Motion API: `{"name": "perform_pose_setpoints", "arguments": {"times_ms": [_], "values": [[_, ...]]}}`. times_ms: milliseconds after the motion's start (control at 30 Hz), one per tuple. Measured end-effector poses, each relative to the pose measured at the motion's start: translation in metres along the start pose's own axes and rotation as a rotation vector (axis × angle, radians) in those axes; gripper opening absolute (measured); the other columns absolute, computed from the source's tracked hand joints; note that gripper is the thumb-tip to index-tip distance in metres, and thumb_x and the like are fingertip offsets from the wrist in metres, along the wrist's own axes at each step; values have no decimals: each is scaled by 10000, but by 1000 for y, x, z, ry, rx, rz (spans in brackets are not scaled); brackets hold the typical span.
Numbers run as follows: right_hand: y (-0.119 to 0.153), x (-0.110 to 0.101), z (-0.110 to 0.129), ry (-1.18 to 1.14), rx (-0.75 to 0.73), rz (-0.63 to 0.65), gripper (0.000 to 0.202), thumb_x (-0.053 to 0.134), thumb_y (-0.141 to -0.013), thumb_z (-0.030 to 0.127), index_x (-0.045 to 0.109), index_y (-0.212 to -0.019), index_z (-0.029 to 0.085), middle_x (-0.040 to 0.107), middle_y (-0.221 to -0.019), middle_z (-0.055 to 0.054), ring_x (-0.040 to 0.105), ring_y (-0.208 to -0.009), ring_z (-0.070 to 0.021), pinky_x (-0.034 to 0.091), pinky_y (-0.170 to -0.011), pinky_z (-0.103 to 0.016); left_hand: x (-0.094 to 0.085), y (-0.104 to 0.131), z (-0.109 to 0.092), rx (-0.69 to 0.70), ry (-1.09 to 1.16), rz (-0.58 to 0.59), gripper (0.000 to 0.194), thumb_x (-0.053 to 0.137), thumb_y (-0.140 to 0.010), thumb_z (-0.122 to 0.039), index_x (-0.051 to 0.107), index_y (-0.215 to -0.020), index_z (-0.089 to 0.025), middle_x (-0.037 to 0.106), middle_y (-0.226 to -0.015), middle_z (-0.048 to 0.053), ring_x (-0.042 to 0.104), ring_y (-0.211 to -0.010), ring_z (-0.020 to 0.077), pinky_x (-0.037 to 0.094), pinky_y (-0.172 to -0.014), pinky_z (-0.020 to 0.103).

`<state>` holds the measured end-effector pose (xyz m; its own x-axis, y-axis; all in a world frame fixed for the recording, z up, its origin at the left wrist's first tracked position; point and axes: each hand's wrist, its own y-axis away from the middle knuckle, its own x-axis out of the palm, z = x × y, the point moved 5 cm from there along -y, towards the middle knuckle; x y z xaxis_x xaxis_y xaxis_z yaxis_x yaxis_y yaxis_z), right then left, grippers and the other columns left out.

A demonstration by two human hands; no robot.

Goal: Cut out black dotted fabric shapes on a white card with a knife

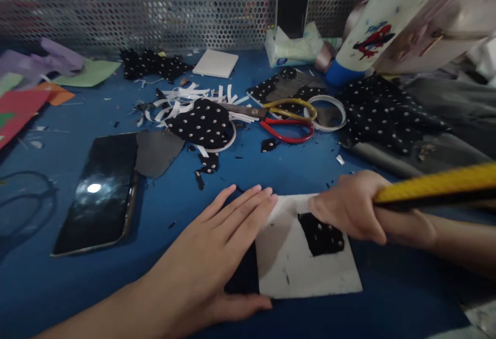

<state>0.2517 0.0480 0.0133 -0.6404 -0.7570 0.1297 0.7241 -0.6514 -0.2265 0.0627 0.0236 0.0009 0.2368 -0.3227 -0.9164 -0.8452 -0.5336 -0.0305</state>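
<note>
My left hand [228, 246] lies flat with fingers stretched out, its fingertips and thumb on the left edge of a white square card [313, 282]. Under that palm a dark flat piece [246, 274] shows beside the card. A black polka-dot fabric piece [323, 238] lies on the card's right half. My right hand [354, 207] is closed and slightly blurred at the card's upper right, by the fabric piece. What its fingers hold is hidden. A long yellow-and-black thing [437, 186] runs from beside this hand to the right edge; whether the hand holds it is unclear.
Scissors [289, 114] with yellow and red handles lie beyond the card, near a white ring [341, 114], dotted fabric scraps [203, 122] and white paper strips. A phone [98, 191] rests at left. A white bottle [387, 24] stands before the perforated metal panel [209, 5].
</note>
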Motion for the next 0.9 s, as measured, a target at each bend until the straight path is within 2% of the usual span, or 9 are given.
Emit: {"name": "perform_pose_setpoints", "arguments": {"times_ms": [100,167,333,467,700,900], "values": [[-2,-9,0,-261,32,-196,353,548,-901,195,356,-606,178,289,-465,65,279,-447,-73,293,-545,-241,-1,0,1,-6,5,15,1140,759,-760,-580,77,-1569,-152,239,-1615,99,247,-1484,282,123,-1249,456],[-2,-9,-1,-343,54,-197,321,539,-862,130,353,-604,171,284,-464,60,268,-454,-75,287,-561,-247,-1,0,0,-9,2,12,1133,746,-772,-580,61,-1570,-159,237,-1616,98,241,-1486,284,131,-1248,463],[1,-14,-3,-465,45,-244,290,497,-813,79,326,-594,165,244,-457,54,222,-465,-84,260,-557,-244,0,1,-1,-48,-30,-18,1158,759,-749,-598,55,-1569,-185,246,-1616,83,245,-1485,279,132,-1248,449],[1,-14,-2,-434,29,-233,277,506,-801,84,346,-590,163,254,-459,49,251,-477,-86,261,-565,-250,0,2,-2,-48,-41,-20,1145,727,-771,-625,33,-1571,-192,235,-1621,68,216,-1494,272,123,-1250,435],[-1,-16,-3,-469,58,-296,292,503,-807,48,347,-586,160,274,-476,50,235,-482,-88,240,-548,-246,1,2,0,-27,-97,-3,1128,664,-798,-674,22,-1569,-158,171,-1638,38,164,-1509,203,-10,-1249,337],[1,-15,-2,-352,39,-210,305,532,-860,110,386,-598,163,333,-515,48,304,-509,-86,258,-571,-272,2,0,2,9,-84,3,1125,665,-796,-669,40,-1569,-142,163,-1640,49,167,-1509,209,-41,-1245,336]]}}
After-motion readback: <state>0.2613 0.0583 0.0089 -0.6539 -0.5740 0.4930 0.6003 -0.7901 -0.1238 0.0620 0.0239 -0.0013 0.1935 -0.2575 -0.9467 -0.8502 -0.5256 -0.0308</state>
